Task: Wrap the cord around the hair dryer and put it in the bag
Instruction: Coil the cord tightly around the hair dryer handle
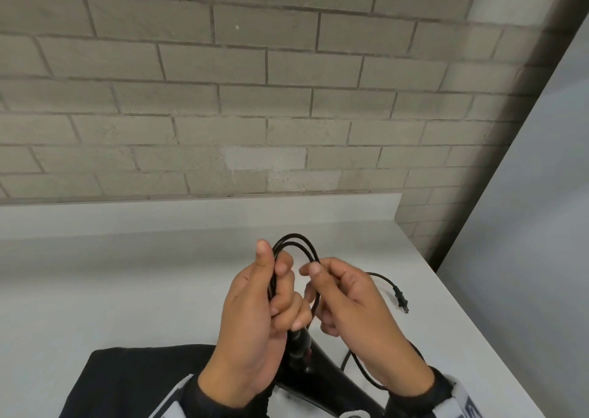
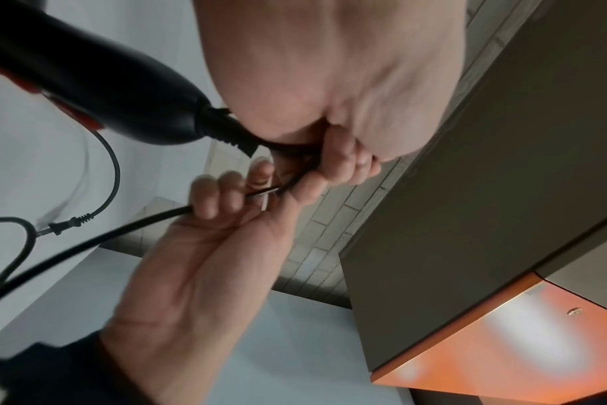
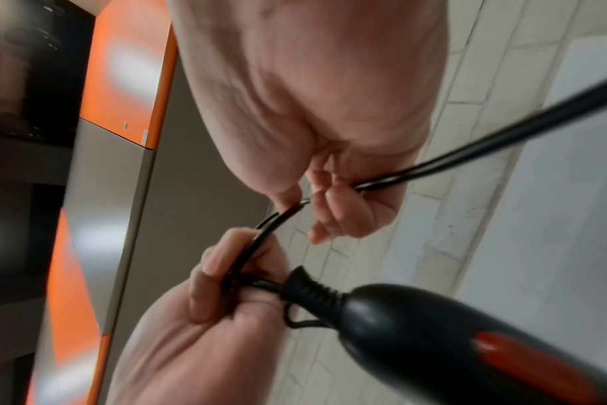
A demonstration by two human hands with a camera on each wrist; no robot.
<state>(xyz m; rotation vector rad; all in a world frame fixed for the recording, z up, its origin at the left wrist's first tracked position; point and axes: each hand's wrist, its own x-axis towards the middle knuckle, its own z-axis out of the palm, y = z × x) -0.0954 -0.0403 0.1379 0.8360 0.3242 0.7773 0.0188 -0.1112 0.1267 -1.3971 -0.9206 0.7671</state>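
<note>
Left hand [image 1: 255,306] clamps looped thin black cord [image 1: 299,242] above the black hair dryer's [image 1: 299,344] upright handle; right hand [image 1: 347,303] pinches the next strand just beside it.

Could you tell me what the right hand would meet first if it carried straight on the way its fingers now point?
Probably the left hand: the right hand, pinching the cord, points leftward at it across a narrow gap. Depth is unclear, so it could touch the cord loops first.

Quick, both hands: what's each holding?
Left hand: closed on the looped cord.
Right hand: pinching a cord strand.
</note>
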